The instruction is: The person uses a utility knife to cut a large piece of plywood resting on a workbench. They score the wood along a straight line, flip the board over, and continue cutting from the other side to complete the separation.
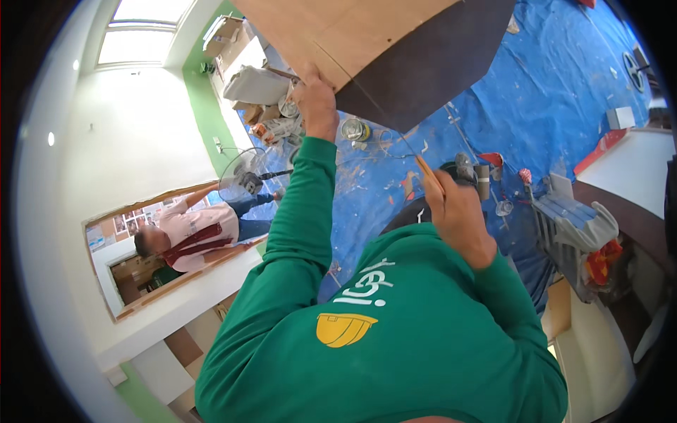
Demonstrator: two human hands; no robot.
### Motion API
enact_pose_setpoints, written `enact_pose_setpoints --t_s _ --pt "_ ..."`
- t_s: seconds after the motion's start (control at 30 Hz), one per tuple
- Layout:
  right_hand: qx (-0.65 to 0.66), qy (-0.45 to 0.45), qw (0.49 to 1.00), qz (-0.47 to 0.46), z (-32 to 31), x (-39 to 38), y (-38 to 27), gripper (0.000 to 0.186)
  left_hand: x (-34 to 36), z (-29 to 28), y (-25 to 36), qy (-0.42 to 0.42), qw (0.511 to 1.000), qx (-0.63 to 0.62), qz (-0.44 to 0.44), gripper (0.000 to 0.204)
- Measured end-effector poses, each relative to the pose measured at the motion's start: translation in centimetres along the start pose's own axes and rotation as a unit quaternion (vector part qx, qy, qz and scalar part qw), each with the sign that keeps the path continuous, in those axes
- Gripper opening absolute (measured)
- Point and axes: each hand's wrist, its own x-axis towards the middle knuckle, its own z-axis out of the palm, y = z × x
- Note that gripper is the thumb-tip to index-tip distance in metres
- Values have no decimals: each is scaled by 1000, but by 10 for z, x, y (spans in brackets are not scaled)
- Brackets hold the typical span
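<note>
Inspection finds a tan-faced wooden panel (374, 32) with a dark side at the upper centre of the frame, above a blue tarpaulin (564, 92). The left hand (316, 106) has its grip closed over the panel's left edge; the right hand (462, 218), right of centre, is wrapped around the orange handle of a thin-bladed tool (428, 175), apparently a handsaw. Work appears partway: a narrow line enters the tan face; the remainder looks uncut, both sides seemingly joined.
</note>
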Motion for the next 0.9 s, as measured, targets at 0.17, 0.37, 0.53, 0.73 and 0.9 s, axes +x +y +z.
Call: enact_pose_setpoints --t_s 0.17,0.37,0.53,0.73,0.9 --pt "-79 86 988 -104 54 127 -8 34 0 13 3 2 1000 0 13 52" --pt "-21 38 999 -15 36 113 -29 43 7 4 8 -8 1000 -27 -2 51" --pt "29 14 999 37 5 11 -9 34 -3 2 7 15 1000 16 -15 51" --pt "-73 79 982 -154 59 141 -11 23 3 11 16 -9 1000 -7 -3 50" --pt "-130 41 977 -163 29 87 -16 26 10 0 3 -2 999 -36 18 49"
